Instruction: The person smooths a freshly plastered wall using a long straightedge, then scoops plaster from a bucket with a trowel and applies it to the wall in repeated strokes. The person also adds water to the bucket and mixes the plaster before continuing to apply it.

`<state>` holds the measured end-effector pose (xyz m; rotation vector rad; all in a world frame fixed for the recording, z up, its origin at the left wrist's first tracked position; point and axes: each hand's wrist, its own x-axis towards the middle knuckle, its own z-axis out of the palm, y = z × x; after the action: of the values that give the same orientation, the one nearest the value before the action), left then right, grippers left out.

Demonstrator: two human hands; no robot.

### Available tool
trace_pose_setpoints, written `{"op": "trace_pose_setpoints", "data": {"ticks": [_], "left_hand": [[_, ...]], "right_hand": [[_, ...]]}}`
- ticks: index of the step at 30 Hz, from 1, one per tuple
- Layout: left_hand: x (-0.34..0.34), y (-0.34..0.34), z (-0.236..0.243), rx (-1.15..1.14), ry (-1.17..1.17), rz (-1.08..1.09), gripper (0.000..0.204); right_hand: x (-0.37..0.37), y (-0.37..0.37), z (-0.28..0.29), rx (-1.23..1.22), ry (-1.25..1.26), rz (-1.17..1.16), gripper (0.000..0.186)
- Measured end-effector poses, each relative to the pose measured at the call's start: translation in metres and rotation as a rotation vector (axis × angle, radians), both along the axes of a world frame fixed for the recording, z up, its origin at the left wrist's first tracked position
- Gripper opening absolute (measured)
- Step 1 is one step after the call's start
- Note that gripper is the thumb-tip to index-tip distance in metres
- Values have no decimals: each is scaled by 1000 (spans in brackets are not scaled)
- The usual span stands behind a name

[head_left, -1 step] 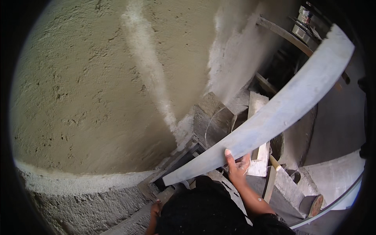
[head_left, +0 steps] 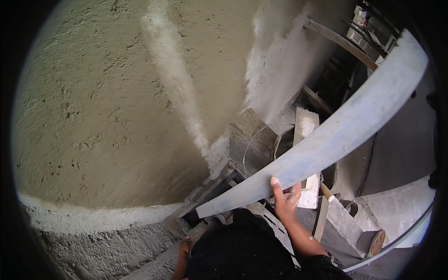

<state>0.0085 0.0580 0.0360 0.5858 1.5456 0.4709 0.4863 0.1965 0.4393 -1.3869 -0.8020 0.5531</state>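
My right hand (head_left: 286, 200) grips a long, pale grey straightedge (head_left: 322, 144) near its lower part, the thumb on its upper face and the fingers curled beneath. The board slants from just above my body up to the far right, bent in shape by the lens, and is held clear of the wall. Freshly rendered, damp grey-brown plaster covers the wall (head_left: 107, 107) on the left, with a paler strip running down it. At my left side my left hand (head_left: 185, 247) hangs low beside the ledge, partly hidden by my dark clothing; what its fingers do is unclear.
A rough concrete ledge (head_left: 107, 242) runs along the wall's foot. Under the straightedge stand wooden blocks and boards (head_left: 305, 126), a handle of pale wood (head_left: 326, 191) and a round log end (head_left: 375, 242). A wooden beam (head_left: 338, 41) crosses at the upper right.
The straightedge has shifted slightly to the right with my right hand still on it. My left hand stays about where it was.
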Motion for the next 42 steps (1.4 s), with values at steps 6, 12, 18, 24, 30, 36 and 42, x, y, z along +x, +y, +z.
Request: {"op": "trace_pose_setpoints", "data": {"ticks": [6,12,18,24,30,36,42], "left_hand": [[-17,46,-10,-169,-95,188,31],[-3,97,29,-71,-104,131,39],[20,110,68,-5,-27,80,39],[37,121,114,140,-113,64,41],[23,111,111,31,7,-37,46],[-5,109,85,-32,172,-500,49],[-21,119,67,-148,100,-224,55]], "right_hand": [[22,-28,25,-6,-241,-175,41],[46,-58,44,-133,-296,-260,41],[56,-73,34,-180,-90,-284,43],[61,-81,49,-543,-268,-348,48],[79,-109,76,-52,-87,-250,45],[98,-185,87,-3,-144,-318,43],[111,-276,102,-21,-158,-584,77]]}}
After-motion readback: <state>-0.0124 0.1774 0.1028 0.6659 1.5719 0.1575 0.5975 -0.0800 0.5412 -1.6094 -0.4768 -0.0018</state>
